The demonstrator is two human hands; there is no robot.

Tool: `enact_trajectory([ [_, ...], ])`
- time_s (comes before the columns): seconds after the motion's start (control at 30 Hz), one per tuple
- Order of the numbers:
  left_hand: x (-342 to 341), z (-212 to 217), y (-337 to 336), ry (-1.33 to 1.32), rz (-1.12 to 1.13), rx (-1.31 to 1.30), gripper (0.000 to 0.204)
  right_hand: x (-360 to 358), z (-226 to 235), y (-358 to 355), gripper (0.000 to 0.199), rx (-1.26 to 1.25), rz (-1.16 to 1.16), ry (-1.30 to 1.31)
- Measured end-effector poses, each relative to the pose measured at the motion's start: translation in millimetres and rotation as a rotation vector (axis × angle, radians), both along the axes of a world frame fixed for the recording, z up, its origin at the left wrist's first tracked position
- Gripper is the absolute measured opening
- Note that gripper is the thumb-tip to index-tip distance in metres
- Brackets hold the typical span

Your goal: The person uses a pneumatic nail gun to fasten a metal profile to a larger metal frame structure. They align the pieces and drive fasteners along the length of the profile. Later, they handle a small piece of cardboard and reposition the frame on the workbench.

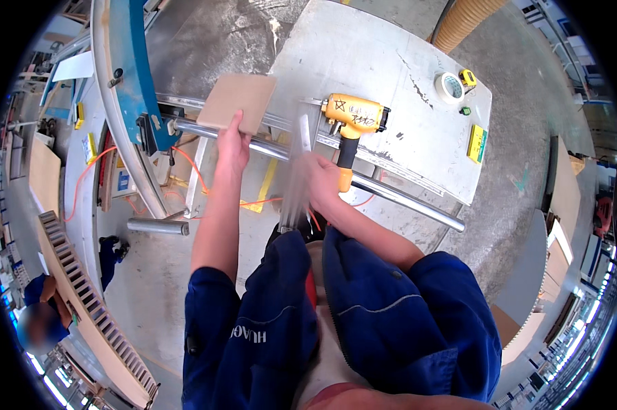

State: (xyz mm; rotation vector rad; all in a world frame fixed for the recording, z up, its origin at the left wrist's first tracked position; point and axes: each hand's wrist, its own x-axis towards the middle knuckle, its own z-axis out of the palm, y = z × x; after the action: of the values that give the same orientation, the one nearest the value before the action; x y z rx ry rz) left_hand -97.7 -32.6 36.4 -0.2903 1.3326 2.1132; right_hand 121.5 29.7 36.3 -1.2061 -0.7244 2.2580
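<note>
My left hand (233,145) reaches forward and grips the near edge of a square brown board (239,100), which rests over a shiny steel tube (397,198) at the edge of a grey metal table (363,55). My right hand (322,179) is blurred by motion and closed on a pale narrow strip (296,174) that runs toward me. It is right beside the black handle of a yellow nail gun (355,115) lying on the table. I cannot tell whether the hand touches the handle.
A tape roll (450,87), a yellow tape measure (467,77) and a yellow box (477,143) lie at the table's right. An orange hose (257,202) trails on the concrete floor. A blue curved frame (132,68) stands left. A slatted curved panel (90,301) and another person (40,311) are lower left.
</note>
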Motion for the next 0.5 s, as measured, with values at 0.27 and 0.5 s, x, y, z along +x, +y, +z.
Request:
enact_trajectory([
  [0.27, -10.1, -25.7, 26.3, 0.057, -0.098, -0.060, 0.035, 16.0, 36.5, 11.6, 0.022, 0.193, 0.025, -0.005],
  [0.5, 118.7, 28.8, 2.5, 0.415, -0.354, -0.217, 0.025, 15.6, 38.3, 13.5, 0.025, 0.208, 0.156, -0.019],
])
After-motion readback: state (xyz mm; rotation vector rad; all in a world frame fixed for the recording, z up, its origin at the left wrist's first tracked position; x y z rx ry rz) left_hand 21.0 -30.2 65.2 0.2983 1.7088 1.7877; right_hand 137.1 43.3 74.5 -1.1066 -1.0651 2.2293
